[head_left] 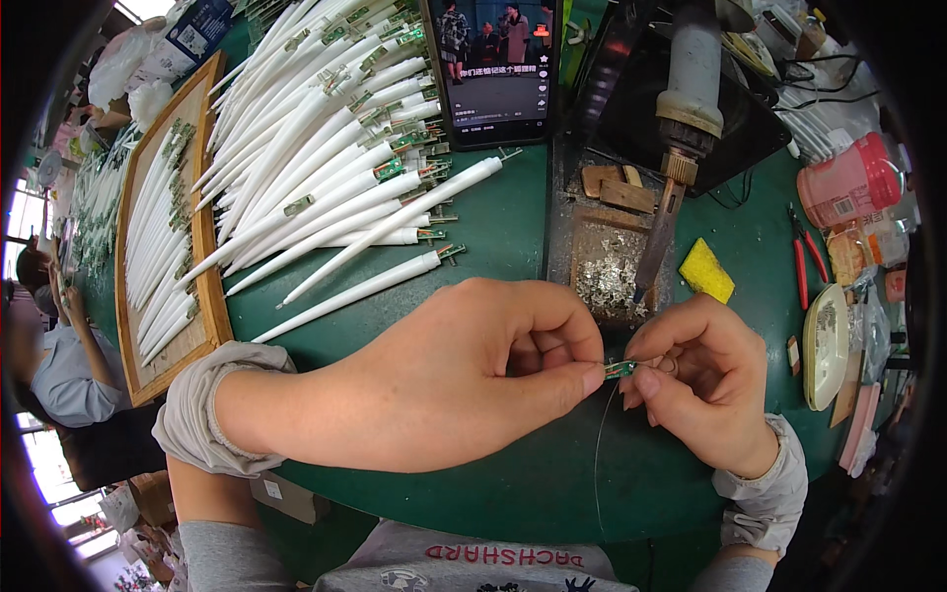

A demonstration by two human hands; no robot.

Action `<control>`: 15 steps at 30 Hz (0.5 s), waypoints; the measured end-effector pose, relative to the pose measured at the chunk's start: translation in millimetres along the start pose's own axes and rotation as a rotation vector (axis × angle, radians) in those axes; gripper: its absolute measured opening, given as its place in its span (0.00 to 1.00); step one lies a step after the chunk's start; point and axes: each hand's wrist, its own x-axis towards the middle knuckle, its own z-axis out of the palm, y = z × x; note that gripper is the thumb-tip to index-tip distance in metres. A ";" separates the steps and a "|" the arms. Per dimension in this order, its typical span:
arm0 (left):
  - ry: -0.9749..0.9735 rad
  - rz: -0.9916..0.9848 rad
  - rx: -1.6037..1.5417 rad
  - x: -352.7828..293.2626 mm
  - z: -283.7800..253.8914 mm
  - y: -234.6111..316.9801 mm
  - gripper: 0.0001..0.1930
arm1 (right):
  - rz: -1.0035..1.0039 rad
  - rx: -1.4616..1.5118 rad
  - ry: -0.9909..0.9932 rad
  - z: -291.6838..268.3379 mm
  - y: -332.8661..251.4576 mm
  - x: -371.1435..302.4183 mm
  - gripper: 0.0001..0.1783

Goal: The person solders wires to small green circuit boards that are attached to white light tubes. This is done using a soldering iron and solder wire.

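Observation:
A small green circuit board (619,370) sits between my two hands, just below the soldering iron's tip. Thumb and forefinger of my left hand (473,370) pinch its left end. My right hand (705,380) is closed at its other end, gripping a thin wire (598,444) that curls by the fingers and trails down over the green table. Whether the right fingertips also press on the board is hidden. Above them the soldering iron (663,222) points downward over a metal tray (607,276) with silvery solder scraps.
Many white tapered sticks (326,168) with green circuit ends are piled at left, beside a wooden-framed tray (212,306). A phone (498,74) stands behind. Right lie a yellow sponge (707,270), red-handled pliers (807,257), a dish (825,345) and a pink-lidded jar (850,181). Another person sits far left.

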 end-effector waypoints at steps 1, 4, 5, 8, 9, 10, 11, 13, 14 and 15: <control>-0.012 -0.025 -0.053 0.9 -0.7 -0.1 0.07 | -0.022 -0.059 0.035 0.6 1.0 0.8 0.09; -0.026 -0.039 -0.127 2.0 0.2 -2.8 0.07 | -0.327 -0.401 -0.002 -3.8 2.6 4.6 0.08; -0.027 -0.028 -0.148 2.3 0.8 -4.3 0.07 | -0.325 -0.400 -0.005 -3.5 3.3 5.1 0.08; -0.015 0.034 -0.050 2.5 1.4 -4.5 0.06 | -0.326 -0.390 0.010 -1.5 5.4 6.4 0.08; -0.016 0.033 -0.052 2.6 1.9 -5.1 0.06 | -0.301 -0.342 0.008 -0.5 6.4 6.6 0.08; -0.006 0.036 -0.045 2.5 2.9 -5.6 0.06 | -0.277 -0.293 0.005 0.1 7.1 6.6 0.08; 0.004 0.041 -0.038 1.9 3.2 -6.0 0.06 | -0.275 -0.293 0.004 0.2 6.9 6.7 0.08; 0.026 0.059 -0.050 0.0 3.8 -5.2 0.05 | -0.203 -0.234 -0.032 -0.3 4.4 6.2 0.13; 0.047 0.077 -0.059 0.1 4.1 -4.7 0.05 | -0.202 -0.234 -0.031 1.7 1.8 6.3 0.13; 0.046 0.077 -0.059 0.5 4.4 -4.0 0.05 | -0.072 -0.082 0.019 5.4 -3.2 6.5 0.13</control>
